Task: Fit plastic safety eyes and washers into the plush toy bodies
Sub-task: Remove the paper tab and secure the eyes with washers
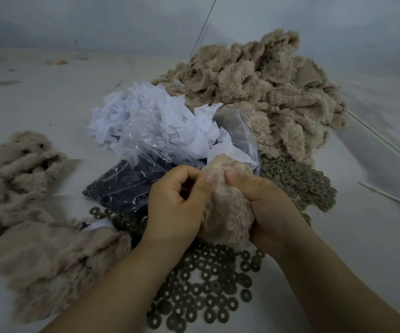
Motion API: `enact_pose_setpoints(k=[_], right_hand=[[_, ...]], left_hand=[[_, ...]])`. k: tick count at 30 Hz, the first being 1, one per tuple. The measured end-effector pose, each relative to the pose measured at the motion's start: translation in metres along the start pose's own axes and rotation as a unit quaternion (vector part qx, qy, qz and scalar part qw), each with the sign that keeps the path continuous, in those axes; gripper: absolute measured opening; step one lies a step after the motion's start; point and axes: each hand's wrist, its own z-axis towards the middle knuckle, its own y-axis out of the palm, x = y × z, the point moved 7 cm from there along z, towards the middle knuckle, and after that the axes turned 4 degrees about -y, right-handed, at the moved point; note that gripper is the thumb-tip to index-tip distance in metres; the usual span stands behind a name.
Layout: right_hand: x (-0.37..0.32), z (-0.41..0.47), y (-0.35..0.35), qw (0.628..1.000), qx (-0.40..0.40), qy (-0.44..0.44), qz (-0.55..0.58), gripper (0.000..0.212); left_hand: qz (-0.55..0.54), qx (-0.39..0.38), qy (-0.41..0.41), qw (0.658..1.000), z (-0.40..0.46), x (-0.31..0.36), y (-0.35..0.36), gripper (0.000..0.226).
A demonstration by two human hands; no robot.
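Left fingers: curled, pinching the top of the plush body.
Right hand: wrapped round the same body, thumb pressing.
Body: held above the washers on the counter.
Risk: no eye is visible in the pinch; one pushed off-hole would sit crooked.
Risk: fur may catch under a washer.

A pale grey-white surface carries everything. At its one o'clock sits a big heap of beige plush toy bodies; at nine o'clock a smaller beige plush pile. Toward the centre lie white paper scraps and a clear plastic bag of black safety eyes. Flat olive-grey ring washers spread at six o'clock and three o'clock.
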Motion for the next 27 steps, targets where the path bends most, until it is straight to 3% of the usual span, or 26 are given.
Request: enact_pose_setpoints(k=[2, 4, 8, 12, 17, 23, 27], right_hand=[[0.002, -0.001, 0.001, 1.0, -0.002, 0.01, 0.009, 0.049], [0.002, 0.0, -0.001, 1.0, 0.006, 0.01, 0.005, 0.049], [0.001, 0.001, -0.004, 0.999, 0.028, 0.005, -0.028, 0.045], [0.005, 0.001, -0.003, 1.0, 0.026, 0.015, 0.008, 0.044], [0.004, -0.002, 0.007, 0.998, -0.051, 0.029, 0.016, 0.043], [0.011, -0.001, 0.004, 0.996, -0.037, 0.073, 0.044, 0.051], [0.015, -0.001, 0.006, 0.992, -0.053, 0.095, 0.071, 0.044]], left_hand=[[0.048, -0.003, 0.021, 0.999, -0.002, 0.002, 0.002, 0.028], [0.062, 0.007, 0.029, 0.998, -0.002, -0.001, 0.002, 0.02], [-0.017, 0.004, -0.034, 0.999, 0.002, -0.014, 0.001, 0.022], [-0.078, -0.011, -0.076, 0.994, 0.001, -0.021, 0.003, 0.025], [-0.104, -0.024, -0.077, 0.991, 0.001, -0.017, 0.004, 0.028], [-0.075, -0.028, -0.066, 0.995, 0.001, -0.015, 0.005, 0.032], [-0.052, -0.031, -0.042, 0.997, 0.001, -0.01, 0.007, 0.03]])
